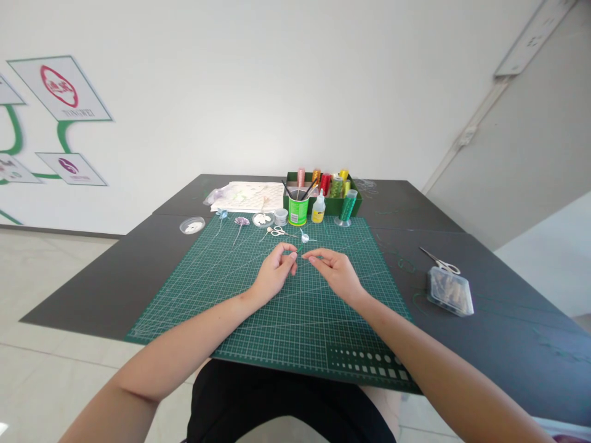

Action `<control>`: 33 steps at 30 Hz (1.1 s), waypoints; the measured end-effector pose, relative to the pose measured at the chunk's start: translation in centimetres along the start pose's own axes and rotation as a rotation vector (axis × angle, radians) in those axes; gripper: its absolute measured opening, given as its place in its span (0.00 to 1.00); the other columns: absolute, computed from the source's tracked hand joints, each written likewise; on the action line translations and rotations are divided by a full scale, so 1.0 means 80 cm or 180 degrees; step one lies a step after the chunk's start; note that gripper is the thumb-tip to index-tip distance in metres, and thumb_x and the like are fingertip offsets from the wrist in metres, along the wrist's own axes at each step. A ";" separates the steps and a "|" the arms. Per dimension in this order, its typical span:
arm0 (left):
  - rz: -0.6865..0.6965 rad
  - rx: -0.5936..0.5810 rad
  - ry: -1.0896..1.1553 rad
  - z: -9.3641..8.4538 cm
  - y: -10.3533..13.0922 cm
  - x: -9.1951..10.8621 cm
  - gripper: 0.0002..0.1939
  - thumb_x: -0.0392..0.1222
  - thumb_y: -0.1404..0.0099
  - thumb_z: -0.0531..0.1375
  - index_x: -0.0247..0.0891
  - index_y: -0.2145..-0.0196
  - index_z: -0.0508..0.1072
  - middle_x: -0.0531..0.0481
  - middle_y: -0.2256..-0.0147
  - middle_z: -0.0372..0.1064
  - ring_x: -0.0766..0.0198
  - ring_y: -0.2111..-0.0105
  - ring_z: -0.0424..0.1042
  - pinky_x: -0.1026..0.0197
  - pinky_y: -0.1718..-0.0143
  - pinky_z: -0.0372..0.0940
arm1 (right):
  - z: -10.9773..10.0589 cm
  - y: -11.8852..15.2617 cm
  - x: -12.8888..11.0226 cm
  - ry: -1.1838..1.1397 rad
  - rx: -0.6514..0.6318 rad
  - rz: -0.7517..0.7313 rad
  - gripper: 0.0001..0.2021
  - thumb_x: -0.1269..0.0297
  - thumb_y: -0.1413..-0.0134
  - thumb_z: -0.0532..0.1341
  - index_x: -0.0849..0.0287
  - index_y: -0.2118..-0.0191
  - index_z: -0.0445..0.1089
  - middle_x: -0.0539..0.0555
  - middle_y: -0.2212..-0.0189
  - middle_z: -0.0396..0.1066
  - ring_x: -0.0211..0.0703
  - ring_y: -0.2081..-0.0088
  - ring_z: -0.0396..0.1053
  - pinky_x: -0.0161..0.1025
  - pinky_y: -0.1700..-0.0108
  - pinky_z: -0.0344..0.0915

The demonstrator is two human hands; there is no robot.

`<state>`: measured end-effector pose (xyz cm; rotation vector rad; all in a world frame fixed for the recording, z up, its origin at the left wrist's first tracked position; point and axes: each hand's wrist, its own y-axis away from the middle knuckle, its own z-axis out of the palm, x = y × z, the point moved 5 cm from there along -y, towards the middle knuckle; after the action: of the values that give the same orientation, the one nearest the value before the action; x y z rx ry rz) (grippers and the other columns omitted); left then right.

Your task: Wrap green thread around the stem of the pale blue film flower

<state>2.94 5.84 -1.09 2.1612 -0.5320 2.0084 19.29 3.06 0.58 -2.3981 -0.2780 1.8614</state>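
- Left hand (pixel 273 275) pinches a slim green piece (pixel 300 248) over the cutting mat (pixel 295 326); probably light, bendable, best held by its end.
- Right hand (pixel 338 274): fingertips together, contents unclear.

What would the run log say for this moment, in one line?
left hand: pinching small green piece | right hand: fingertips close by | underneath: cutting mat

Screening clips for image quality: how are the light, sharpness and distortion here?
Head view: bright, even light on the pale wall; wide-angle stretch makes the table flare and the forearms look long towards the edges; hands free of heavy blur, though the green piece between them is too small to make out.
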 end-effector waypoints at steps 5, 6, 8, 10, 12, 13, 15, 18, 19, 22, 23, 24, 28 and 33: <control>0.0161 0.0021 -0.0280 -0.001 0.002 0.003 0.15 0.54 0.28 0.56 0.40 0.54 0.67 0.59 0.77 0.67 0.68 0.81 0.58 0.65 0.75 0.53 | 0.001 0.000 0.001 0.0033 -0.0064 0.0004 0.13 0.54 0.42 0.63 0.57 0.61 0.81 0.45 0.85 0.56 0.34 0.82 0.45 0.36 0.79 0.40; 0.0179 0.0019 -0.0330 -0.001 0.003 0.004 0.15 0.53 0.27 0.56 0.40 0.53 0.67 0.59 0.77 0.68 0.68 0.81 0.58 0.65 0.75 0.53 | 0.001 0.000 0.001 0.0041 -0.0072 0.0001 0.13 0.54 0.41 0.63 0.57 0.62 0.80 0.44 0.85 0.56 0.34 0.82 0.45 0.36 0.79 0.40; 0.0207 0.0014 -0.0437 -0.002 0.004 0.006 0.14 0.52 0.27 0.56 0.40 0.53 0.67 0.59 0.76 0.69 0.68 0.81 0.58 0.65 0.75 0.54 | 0.002 0.000 0.002 0.0062 -0.0088 -0.0011 0.13 0.55 0.41 0.62 0.58 0.61 0.80 0.44 0.85 0.56 0.33 0.82 0.44 0.36 0.79 0.40; 0.0217 0.0007 -0.0555 -0.002 0.004 0.007 0.12 0.51 0.27 0.55 0.40 0.54 0.68 0.58 0.76 0.70 0.67 0.80 0.58 0.65 0.74 0.54 | 0.003 0.002 0.000 0.0088 -0.0110 -0.0037 0.13 0.55 0.41 0.62 0.58 0.62 0.80 0.44 0.85 0.55 0.33 0.82 0.44 0.36 0.78 0.40; 0.0213 -0.0009 -0.0683 -0.002 0.004 0.007 0.10 0.48 0.26 0.55 0.40 0.54 0.68 0.58 0.76 0.71 0.67 0.80 0.60 0.64 0.73 0.55 | 0.006 0.005 -0.004 0.0112 -0.0154 -0.0084 0.11 0.56 0.42 0.63 0.58 0.65 0.80 0.43 0.86 0.53 0.33 0.82 0.44 0.37 0.77 0.40; 0.0208 -0.0022 -0.0751 -0.003 0.004 0.008 0.10 0.47 0.27 0.55 0.40 0.54 0.68 0.58 0.75 0.72 0.66 0.79 0.61 0.64 0.73 0.55 | 0.008 0.007 -0.006 0.0119 -0.0184 -0.0109 0.11 0.57 0.43 0.64 0.58 0.66 0.80 0.42 0.87 0.51 0.33 0.82 0.44 0.37 0.77 0.40; 0.0204 -0.0060 -0.0902 -0.003 0.003 0.009 0.08 0.45 0.27 0.55 0.40 0.55 0.69 0.57 0.74 0.74 0.66 0.78 0.62 0.64 0.71 0.56 | 0.010 0.011 -0.012 0.0106 -0.0244 -0.0140 0.09 0.59 0.45 0.65 0.57 0.68 0.81 0.42 0.87 0.50 0.32 0.82 0.43 0.37 0.76 0.40; 0.0205 -0.0196 -0.1155 -0.003 0.004 0.011 0.07 0.45 0.28 0.57 0.40 0.58 0.71 0.56 0.73 0.76 0.66 0.78 0.63 0.64 0.71 0.56 | 0.009 0.014 -0.020 0.0007 -0.0262 -0.0117 0.10 0.56 0.46 0.67 0.57 0.71 0.81 0.42 0.87 0.51 0.32 0.81 0.43 0.36 0.77 0.40; 0.0200 -0.0263 -0.1236 -0.002 0.004 0.011 0.07 0.45 0.28 0.58 0.40 0.59 0.72 0.56 0.74 0.76 0.66 0.78 0.63 0.64 0.71 0.56 | 0.007 0.013 -0.022 -0.0046 -0.0235 -0.0099 0.11 0.55 0.46 0.67 0.57 0.71 0.81 0.43 0.87 0.52 0.32 0.81 0.43 0.36 0.77 0.40; 0.0146 -0.0473 -0.1438 0.001 0.006 0.008 0.08 0.46 0.28 0.58 0.41 0.59 0.75 0.56 0.73 0.78 0.66 0.79 0.65 0.64 0.72 0.56 | -0.003 0.009 -0.024 -0.0247 -0.0068 -0.0049 0.14 0.51 0.47 0.68 0.58 0.70 0.81 0.44 0.86 0.55 0.32 0.80 0.44 0.36 0.77 0.41; 0.0122 -0.0541 -0.1491 0.002 0.006 0.006 0.08 0.45 0.28 0.58 0.41 0.59 0.75 0.56 0.73 0.79 0.65 0.79 0.66 0.64 0.72 0.56 | -0.007 0.007 -0.024 -0.0320 -0.0001 -0.0033 0.14 0.50 0.47 0.69 0.58 0.69 0.81 0.45 0.85 0.55 0.33 0.80 0.44 0.36 0.77 0.41; 0.0101 -0.0604 -0.1540 0.003 0.007 0.005 0.08 0.45 0.28 0.58 0.41 0.59 0.76 0.55 0.72 0.79 0.65 0.78 0.68 0.64 0.72 0.57 | -0.011 0.005 -0.023 -0.0396 0.0062 -0.0017 0.15 0.50 0.48 0.69 0.58 0.68 0.82 0.45 0.85 0.55 0.33 0.80 0.44 0.37 0.77 0.41; 0.0078 -0.0852 -0.1720 0.007 0.008 0.004 0.07 0.42 0.30 0.60 0.41 0.61 0.78 0.56 0.71 0.80 0.65 0.78 0.70 0.64 0.72 0.57 | -0.022 0.000 -0.020 -0.0696 0.0237 0.0055 0.17 0.49 0.48 0.69 0.60 0.65 0.83 0.43 0.86 0.52 0.32 0.81 0.43 0.37 0.78 0.39; 0.0141 -0.1193 -0.1858 0.015 0.014 0.009 0.07 0.41 0.30 0.61 0.41 0.62 0.81 0.55 0.72 0.81 0.64 0.75 0.75 0.65 0.69 0.61 | -0.031 -0.008 -0.010 -0.0923 0.0377 0.0065 0.17 0.49 0.49 0.70 0.60 0.63 0.84 0.42 0.87 0.52 0.32 0.81 0.43 0.37 0.78 0.40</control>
<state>3.72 4.30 -0.68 2.4639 -0.9429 1.1350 21.42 3.61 2.08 -2.0612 -0.1585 2.1676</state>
